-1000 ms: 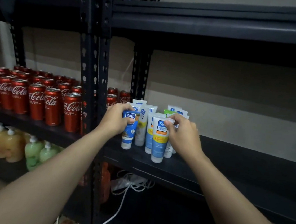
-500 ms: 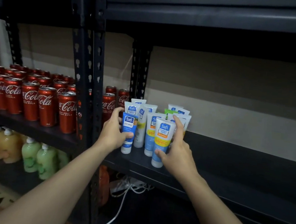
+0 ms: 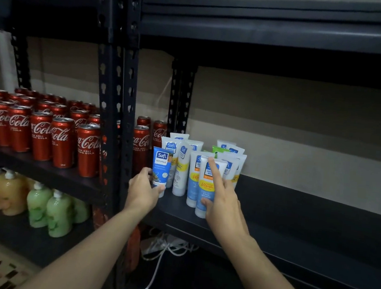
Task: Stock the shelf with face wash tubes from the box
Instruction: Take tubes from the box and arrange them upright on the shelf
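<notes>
Gripping blue tube [image 3: 161, 169], 9 o'clock, in left hand [image 3: 143, 192]; pinching white tube [image 3: 207, 192] in right hand [image 3: 224, 201]; risking domino topple if nudged.

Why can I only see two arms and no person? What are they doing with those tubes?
The camera sits on the person's head and looks down, so only their arms show. The left hand grips a blue tube standing on the dark shelf. The right hand holds a white tube, one finger lying straight up its front. More face wash tubes stand behind them. Red cola cans fill the next shelf on the left, and soap bottles stand below those.
</notes>
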